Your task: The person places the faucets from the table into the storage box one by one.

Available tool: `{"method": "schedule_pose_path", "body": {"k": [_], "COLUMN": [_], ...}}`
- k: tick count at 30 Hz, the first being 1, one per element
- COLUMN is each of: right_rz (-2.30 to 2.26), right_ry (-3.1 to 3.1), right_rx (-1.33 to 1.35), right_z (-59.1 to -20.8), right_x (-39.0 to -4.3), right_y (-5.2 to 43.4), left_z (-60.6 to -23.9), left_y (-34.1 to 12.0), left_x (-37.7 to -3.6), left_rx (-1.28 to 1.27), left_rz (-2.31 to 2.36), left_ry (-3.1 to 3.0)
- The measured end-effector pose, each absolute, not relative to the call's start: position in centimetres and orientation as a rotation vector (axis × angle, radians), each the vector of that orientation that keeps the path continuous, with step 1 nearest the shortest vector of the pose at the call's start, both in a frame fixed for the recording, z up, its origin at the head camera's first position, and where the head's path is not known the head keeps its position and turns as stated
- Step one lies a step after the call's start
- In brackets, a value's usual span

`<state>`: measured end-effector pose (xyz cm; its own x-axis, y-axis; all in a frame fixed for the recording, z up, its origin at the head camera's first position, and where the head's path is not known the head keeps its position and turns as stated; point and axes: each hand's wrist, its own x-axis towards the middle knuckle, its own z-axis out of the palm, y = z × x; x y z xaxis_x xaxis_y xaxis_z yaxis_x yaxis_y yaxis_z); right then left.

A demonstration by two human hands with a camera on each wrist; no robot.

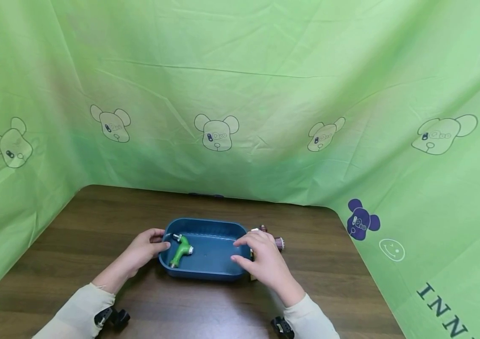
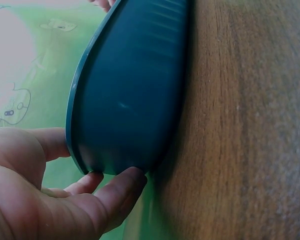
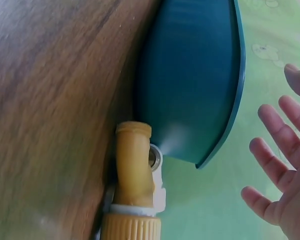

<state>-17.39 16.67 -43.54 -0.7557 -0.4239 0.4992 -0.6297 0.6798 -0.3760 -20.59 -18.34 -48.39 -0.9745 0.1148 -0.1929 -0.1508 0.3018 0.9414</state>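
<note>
A blue plastic tray (image 1: 214, 254) stands on the wooden table in the head view. Inside it, near the left end, lies a green branched tap-like fitting (image 1: 182, 250) with metal ends. My left hand (image 1: 146, 247) grips the tray's left end; in the left wrist view, fingers press the outer wall (image 2: 125, 95) and one digit reaches over the rim. Above the right end hovers my right hand (image 1: 261, 256), fingers spread and holding nothing. The right wrist view shows these fingers (image 3: 275, 125) apart from the tray's rim.
Beside the tray's right end lies a yellow elbow-shaped fitting (image 3: 135, 170) with a ribbed collar, a white piece (image 3: 159, 187) next to it. A purplish ribbed fitting (image 1: 280, 243) shows beyond my right hand. Green printed cloth (image 1: 223, 70) hangs around the wooden table (image 1: 121, 212).
</note>
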Motion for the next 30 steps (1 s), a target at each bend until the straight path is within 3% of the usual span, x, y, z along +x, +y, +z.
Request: {"method": "schedule_pose_path", "body": {"k": [30], "right_rz": [0.869], "right_ry": [-2.475], "right_rx": [0.911], "right_z": [-44.0], "right_x": [-18.7], "right_y": [20.5], "left_z": [-48.4], "left_y": [-18.3], "left_x": [-20.5], "left_rx": [-0.036], "left_rz": [1.724], "left_ry": [2.351]}}
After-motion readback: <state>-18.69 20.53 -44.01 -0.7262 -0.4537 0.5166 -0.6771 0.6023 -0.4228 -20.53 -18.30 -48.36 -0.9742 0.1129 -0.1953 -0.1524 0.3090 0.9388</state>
